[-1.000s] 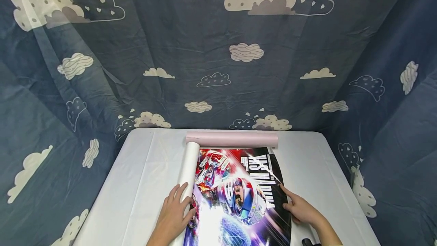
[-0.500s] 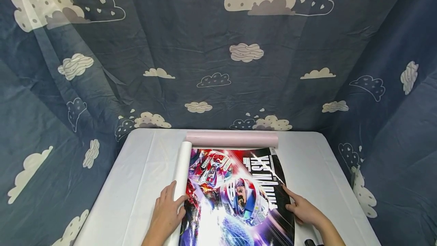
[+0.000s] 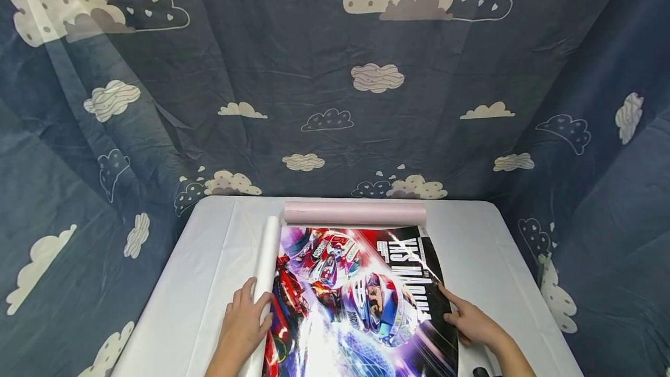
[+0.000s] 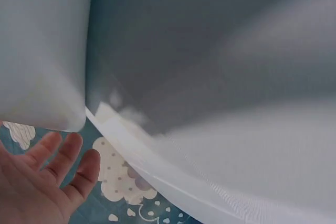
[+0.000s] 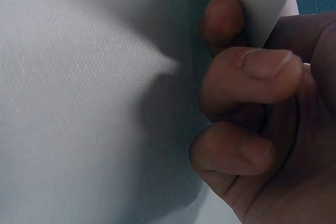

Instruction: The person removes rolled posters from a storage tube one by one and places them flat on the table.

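Note:
A glossy poster (image 3: 361,301) with a racing driver's helmet, red cars and large white letters lies face up on the table, its left part still wound into a white roll (image 3: 266,266). My left hand (image 3: 238,322) rests at that roll, thumb laid over it. In the left wrist view the loosely extended fingers (image 4: 68,156) are right at the end of the white roll. At the poster's right edge, my right hand (image 3: 473,322) pinches the paper. The right wrist view shows its other fingers (image 5: 252,77) curled beside the poster's white underside (image 5: 252,3).
A pale pink roll (image 3: 356,213) lies across the table's back, just behind the poster's top edge. White cloth covers the table (image 3: 209,249). Dark blue curtain (image 3: 293,45) with cloud prints hangs around it. Beside the right wrist is a small black object (image 3: 478,372).
The white roll and my left hand have moved left, and more of the poster's picture, including red cars, now shows. My right hand has shifted slightly right with the poster's edge.

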`<action>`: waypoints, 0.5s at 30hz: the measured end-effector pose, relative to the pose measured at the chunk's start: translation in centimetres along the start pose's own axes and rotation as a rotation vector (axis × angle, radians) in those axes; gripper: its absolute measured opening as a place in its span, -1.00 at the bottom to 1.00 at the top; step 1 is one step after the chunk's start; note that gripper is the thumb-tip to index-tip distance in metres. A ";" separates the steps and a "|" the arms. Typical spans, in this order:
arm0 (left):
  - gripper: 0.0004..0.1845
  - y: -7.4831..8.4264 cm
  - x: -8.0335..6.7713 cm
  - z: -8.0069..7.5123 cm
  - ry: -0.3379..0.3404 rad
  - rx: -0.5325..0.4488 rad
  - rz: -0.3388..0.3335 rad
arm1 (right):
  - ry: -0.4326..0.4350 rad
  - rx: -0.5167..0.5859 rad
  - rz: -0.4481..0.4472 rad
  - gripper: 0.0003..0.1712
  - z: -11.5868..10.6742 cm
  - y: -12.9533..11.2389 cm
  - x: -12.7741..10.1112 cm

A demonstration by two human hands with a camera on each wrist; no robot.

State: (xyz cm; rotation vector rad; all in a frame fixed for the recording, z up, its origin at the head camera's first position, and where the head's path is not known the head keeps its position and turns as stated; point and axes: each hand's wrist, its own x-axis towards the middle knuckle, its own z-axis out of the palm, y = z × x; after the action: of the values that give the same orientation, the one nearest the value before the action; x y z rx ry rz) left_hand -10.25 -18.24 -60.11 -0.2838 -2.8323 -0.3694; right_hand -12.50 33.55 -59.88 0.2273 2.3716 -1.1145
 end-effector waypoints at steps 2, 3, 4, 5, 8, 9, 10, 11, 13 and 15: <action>-0.71 -0.3 0.0 -0.1 0.008 0.008 0.008 | -0.001 -0.001 -0.003 -0.06 -0.2 0.1 0.0; -0.70 -0.4 0.0 -0.2 0.009 0.010 0.010 | -0.001 -0.001 -0.005 -0.06 -0.3 0.2 0.0; -0.71 -0.5 0.0 -0.4 0.005 0.009 0.004 | -0.001 -0.001 -0.008 -0.06 -0.3 0.3 0.0; -0.74 -0.6 0.0 -0.4 0.000 0.005 -0.006 | -0.003 0.000 -0.010 -0.06 -0.4 0.3 0.0; -0.88 -1.0 0.0 -0.6 -0.039 -0.004 -0.046 | -0.006 0.001 -0.016 -0.06 -0.7 0.6 -0.2; -0.89 -1.1 0.0 -0.7 -0.053 -0.006 -0.060 | -0.011 0.005 -0.023 -0.06 -0.8 0.7 -0.2; -0.86 -1.2 0.0 -0.8 -0.068 -0.008 -0.075 | -0.015 0.010 -0.025 -0.06 -0.8 0.8 -0.3; -0.82 -1.3 0.1 -0.8 -0.084 -0.005 -0.087 | -0.018 0.015 -0.023 -0.06 -0.9 0.8 -0.4; -0.73 -1.6 0.2 -0.9 -0.110 0.002 -0.109 | -0.023 0.020 -0.024 -0.06 -1.0 1.0 -0.4; -0.70 -2.0 0.3 -1.0 -0.120 0.004 -0.126 | -0.022 0.024 -0.014 -0.07 -1.1 1.2 -0.4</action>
State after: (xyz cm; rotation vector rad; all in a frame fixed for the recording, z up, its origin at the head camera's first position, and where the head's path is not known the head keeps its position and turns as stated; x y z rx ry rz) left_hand -10.77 -20.39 -59.49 -0.1308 -2.9773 -0.3852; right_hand -12.13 35.18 -59.87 0.2061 2.3451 -1.1461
